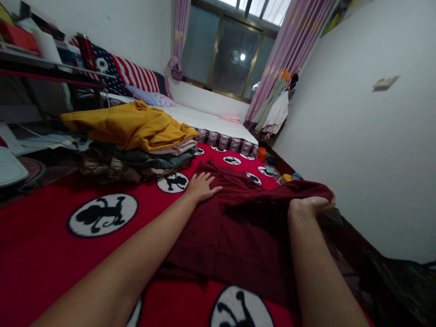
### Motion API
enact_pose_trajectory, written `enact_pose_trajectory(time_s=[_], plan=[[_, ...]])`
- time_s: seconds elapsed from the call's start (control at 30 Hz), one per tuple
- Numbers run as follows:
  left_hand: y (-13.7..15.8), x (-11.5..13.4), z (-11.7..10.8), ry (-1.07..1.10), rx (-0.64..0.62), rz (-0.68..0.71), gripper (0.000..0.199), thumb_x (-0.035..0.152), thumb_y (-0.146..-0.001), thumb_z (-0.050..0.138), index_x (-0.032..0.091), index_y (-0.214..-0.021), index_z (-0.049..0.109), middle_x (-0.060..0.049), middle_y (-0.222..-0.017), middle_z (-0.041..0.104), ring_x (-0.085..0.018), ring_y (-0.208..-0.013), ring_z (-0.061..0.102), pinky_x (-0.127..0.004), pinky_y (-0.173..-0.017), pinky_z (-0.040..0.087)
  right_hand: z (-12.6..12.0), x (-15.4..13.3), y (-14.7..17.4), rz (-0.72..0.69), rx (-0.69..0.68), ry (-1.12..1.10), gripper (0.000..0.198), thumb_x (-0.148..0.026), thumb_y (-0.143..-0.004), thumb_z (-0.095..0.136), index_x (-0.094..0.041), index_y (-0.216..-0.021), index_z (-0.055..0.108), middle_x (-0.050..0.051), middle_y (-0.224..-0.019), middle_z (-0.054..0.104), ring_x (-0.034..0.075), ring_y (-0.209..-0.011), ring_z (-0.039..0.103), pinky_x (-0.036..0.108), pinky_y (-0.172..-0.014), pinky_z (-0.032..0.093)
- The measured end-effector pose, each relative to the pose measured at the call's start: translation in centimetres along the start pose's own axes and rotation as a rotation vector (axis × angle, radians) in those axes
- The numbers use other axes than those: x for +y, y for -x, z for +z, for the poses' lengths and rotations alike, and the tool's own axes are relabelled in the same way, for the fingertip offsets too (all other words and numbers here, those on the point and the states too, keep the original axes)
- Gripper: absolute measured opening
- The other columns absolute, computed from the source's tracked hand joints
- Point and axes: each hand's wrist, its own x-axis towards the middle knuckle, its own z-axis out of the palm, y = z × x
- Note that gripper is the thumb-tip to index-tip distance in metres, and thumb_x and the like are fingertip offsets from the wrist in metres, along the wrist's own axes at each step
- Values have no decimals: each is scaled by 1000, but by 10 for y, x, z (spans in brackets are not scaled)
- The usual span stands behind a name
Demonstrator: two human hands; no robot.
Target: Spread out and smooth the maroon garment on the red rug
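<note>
A maroon garment [235, 254] lies spread on a red blanket [41, 227] with round monkey patches; a wide band runs along its near edge. My left hand [201, 186] rests on its upper left part, fingers stretched out and flat. At the right, my right hand [312, 204] holds a raised part of the cloth, which stretches up off the blanket toward the middle of the garment. The fingers of that hand are partly hidden by the cloth. Left of the garment is a pile of folded clothes with a yellow garment [132, 125] on top.
Behind the blanket stands a bed with a white sheet [204, 116] and a striped pillow [136, 70]. A cluttered desk [51, 75] is at the left, with a stool [13, 168] below. Small items [288, 177] lie by the right wall; a dark bag-like thing [402, 281] sits lower right.
</note>
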Motion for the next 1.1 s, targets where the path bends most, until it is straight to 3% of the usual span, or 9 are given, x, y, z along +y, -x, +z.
enact_pose_trajectory(time_s=[0.07, 0.13, 0.33, 0.5, 0.63, 0.73, 0.9, 1.0, 1.1], plan=[[-4, -4, 0, 143, 48, -20, 57, 62, -90, 43, 24, -130, 59, -9, -148, 46, -30, -140, 35, -50, -116, 18, 6, -23, 12, 162, 237, 9, 66, -19, -86, 2, -19, -131, 50, 16, -114, 59, 26, -118, 58, 45, -93, 52], [-9, -11, -1, 370, 123, -55, 51, 59, -92, 42, 23, -122, 64, -9, -138, 56, -27, -134, 45, -43, -112, 29, 15, -53, 32, 147, 243, -50, 66, -17, -84, 5, -21, -129, 53, 14, -117, 60, 24, -117, 59, 42, -93, 52], [-9, -39, -24, 1116, 301, -304, 78, 69, -92, 11, 17, -132, 52, -16, -132, 60, -20, -109, 65, -28, -83, 52, 34, -109, 90, -111, -408, -303, 60, -19, -72, 40, -19, -131, 50, 13, -125, 58, 23, -113, 61, 38, -87, 54], [0, -58, -46, 1409, 509, -473, 54, 61, -88, 46, 24, -125, 58, -11, -130, 62, -22, -108, 64, -29, -79, 51, 31, -96, 94, 55, -666, -315, 32, -23, -65, 54, -14, -93, 67, 11, -96, 70, 22, -90, 68, 38, -85, 53], [2, -58, -53, 1327, 495, -337, 48, 49, -72, 69, 21, -110, 67, -10, -116, 68, -23, -102, 65, -29, -78, 50, 20, -87, 83, 5, -1107, -87, 29, -18, -61, 61, -16, -88, 71, 7, -91, 72, 21, -85, 67, 32, -79, 53], [7, -50, -61, 1149, 212, -91, 46, 47, -63, 77, 19, -99, 72, -9, -112, 70, -25, -102, 64, -31, -83, 49, 10, -84, 76, -114, -1371, 286, 50, -7, -52, 64, -21, -100, 72, 4, -99, 72, 20, -86, 67, 25, -71, 51], [14, -30, -79, 591, -484, 273, 62, 37, -51, 85, 26, -111, 72, -3, -124, 66, -27, -115, 59, -30, -94, 46, 0, -85, 74, -283, -1447, 745, 79, -7, -48, 75, -30, -122, 63, 2, -122, 65, 24, -102, 64, 25, -74, 49], [11, -19, -76, 280, -511, 342, 78, 23, -44, 85, 25, -119, 67, -5, -130, 62, -26, -119, 56, -27, -98, 42, 2, -84, 79, -297, -1443, 799, 75, -13, -53, 77, -28, -124, 61, 4, -126, 64, 25, -110, 61, 28, -81, 48], [6, -14, -69, 173, -429, 310, 54, 12, -52, 70, 21, -106, 72, -5, -115, 70, -23, -103, 63, -24, -88, 46, 6, -79, 80, -284, -1381, 765, 49, -21, -67, 70, -26, -115, 67, 5, -120, 67, 24, -108, 63, 29, -81, 48]])
